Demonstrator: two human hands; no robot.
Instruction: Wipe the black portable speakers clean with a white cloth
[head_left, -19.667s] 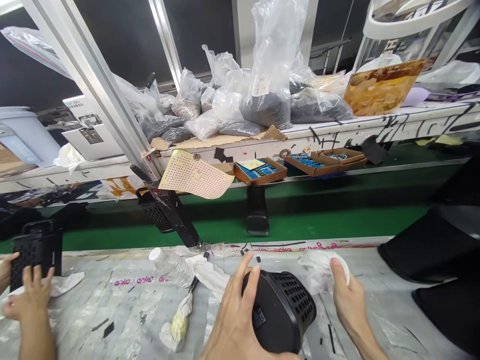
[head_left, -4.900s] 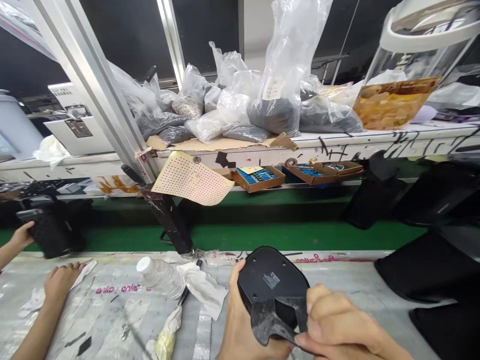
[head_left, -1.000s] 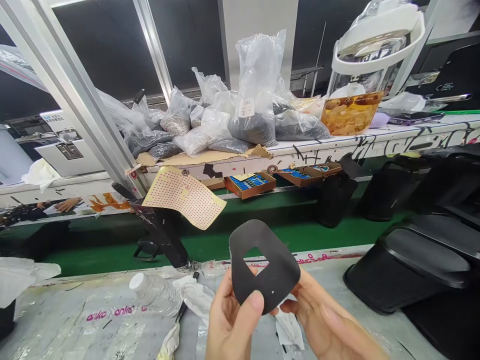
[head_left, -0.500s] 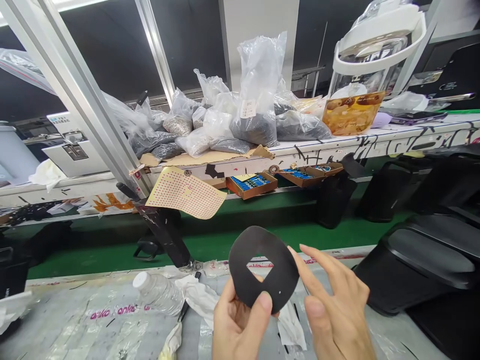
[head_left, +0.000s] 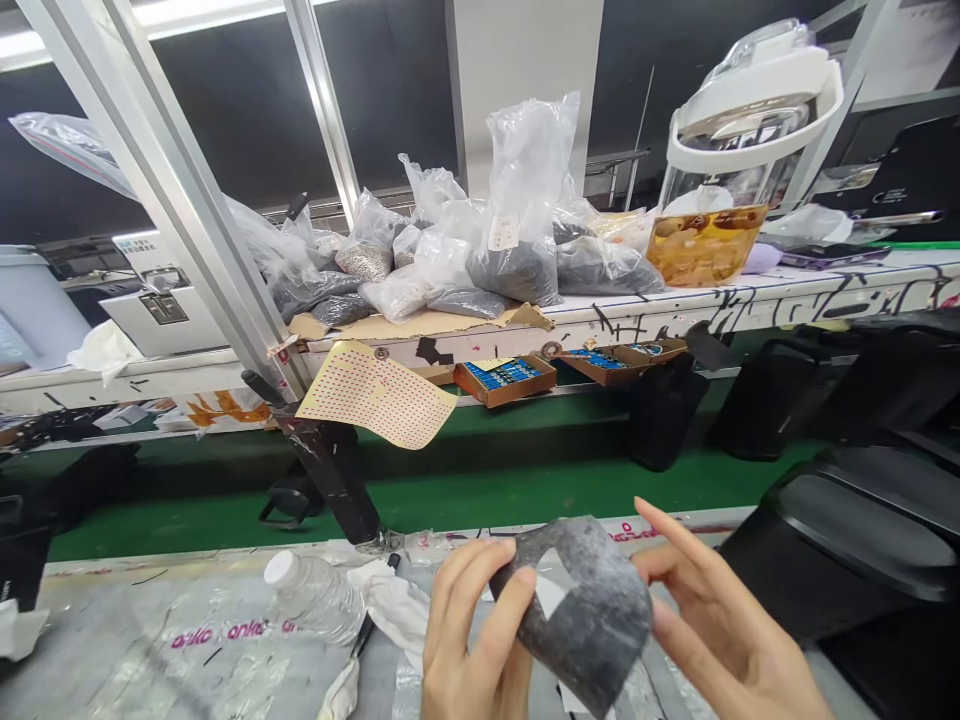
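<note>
A thin, flexible pad [head_left: 589, 615] with a diamond-shaped cutout shows a mottled grey-black face in the head view, bent and tilted above the bench. My left hand [head_left: 476, 630] grips its left side, the fingers closed near the cutout. At the pad's right edge, my right hand [head_left: 716, 610] has its thumb and a finger against the rim, and its index finger points up. Whether the right fingertips pinch a layer there is too small to tell. Left of my hands lies a clear plastic bottle [head_left: 315, 595] with a white cap, beside crumpled white tissue [head_left: 397, 605].
Black speaker-like cases [head_left: 862, 540] stand at the right. Across the bench, a shelf carries plastic bags of small parts [head_left: 517, 265] and a jug of amber drink [head_left: 705, 245]. Below hang a dotted yellow sheet [head_left: 375, 395] and small cardboard boxes [head_left: 506, 380] with blue items.
The pad has turned from its plain black face to a mottled grey one and moved slightly right and down. My right hand has come to its edge. The view has tipped slightly up.
</note>
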